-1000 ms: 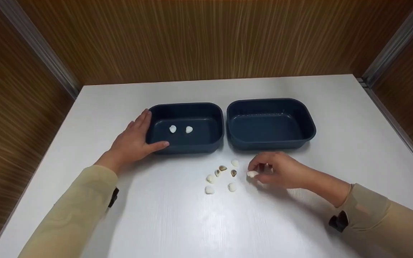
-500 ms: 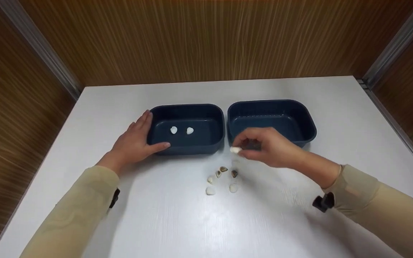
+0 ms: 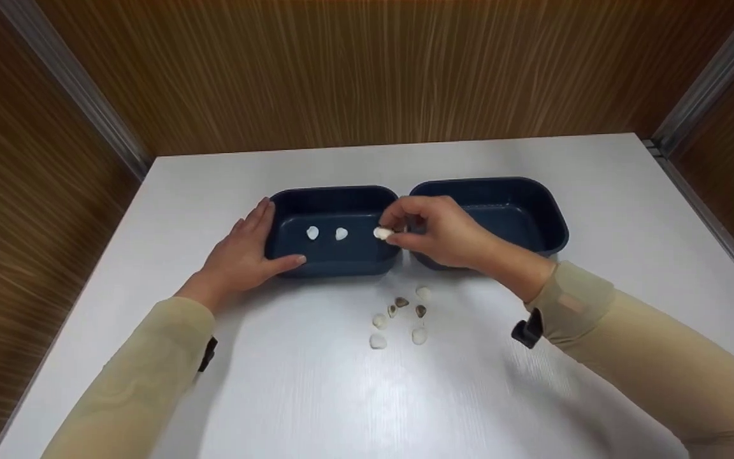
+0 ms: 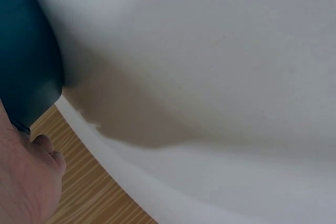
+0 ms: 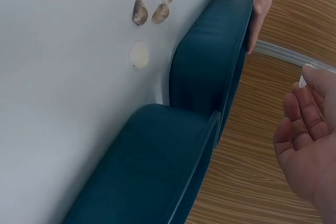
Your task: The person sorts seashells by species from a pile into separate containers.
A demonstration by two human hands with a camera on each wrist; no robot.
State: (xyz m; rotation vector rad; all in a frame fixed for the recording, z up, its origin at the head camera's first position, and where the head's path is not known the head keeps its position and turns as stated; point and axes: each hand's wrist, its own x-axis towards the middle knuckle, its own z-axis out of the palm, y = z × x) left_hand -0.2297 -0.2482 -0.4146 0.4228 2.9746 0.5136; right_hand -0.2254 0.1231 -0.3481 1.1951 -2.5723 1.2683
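In the head view my right hand (image 3: 446,231) pinches a white seashell (image 3: 382,233) between thumb and fingertips, above the right end of the left blue bin (image 3: 341,268). Only the tip of that shell (image 5: 303,81) shows in the right wrist view. My left hand (image 3: 236,255) rests against the left side of this bin, fingers straight along the wall and thumb over the near rim. Inside lie two white seashells, one at left (image 3: 312,233) and one at centre (image 3: 341,234). On the table lie several loose shells, both white (image 3: 418,335) and brown (image 3: 420,311).
A second blue bin (image 3: 526,223) stands just right of the first, partly covered by my right hand. Both are on a white table (image 3: 290,382). Wood-grain panels (image 3: 367,76) rise behind the table and at both sides.
My right hand has lifted the white seashell off the table and carried it up and left, over the left bin. My left hand has stayed at the bin's side.
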